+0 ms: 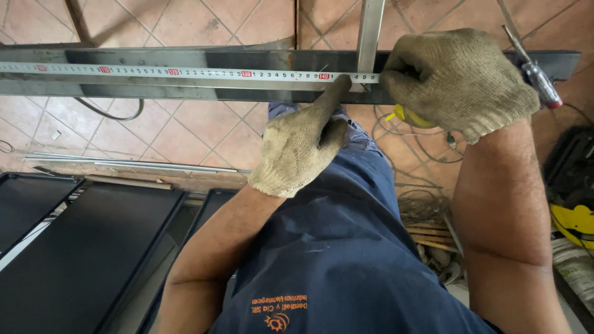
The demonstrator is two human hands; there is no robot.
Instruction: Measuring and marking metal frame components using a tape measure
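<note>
Terracotta floor tiles (185, 133) fill the background, with a dark cable (111, 113) looping across them and thin metal rods (130, 164) lying lower left. Dark flat panels (80, 247) sit at the bottom left.

Across the top runs a dark steel bar (260, 60), held level above the floor. A tape measure blade (185, 72) is stretched along the bar from the left edge to just past the middle, lying flat on its face. An upright steel piece (370, 31) meets the bar near the blade's end.

Both hands wear soiled knit gloves. The left hand (303, 145) is mostly curled, its forefinger stretched out and pressed on the blade near its end. The right hand (458, 80) is closed around the yellow tape case (411, 117), which peeks out under the palm, and rests against the bar just beside the blade's end. A screwdriver (538, 77) with a clear and red handle lies on the bar right of that hand.

Blue work trousers (346, 247) fill the lower middle. Coiled wire (424, 207) lies on the floor to the right, near a yellow and black object (575, 219).
</note>
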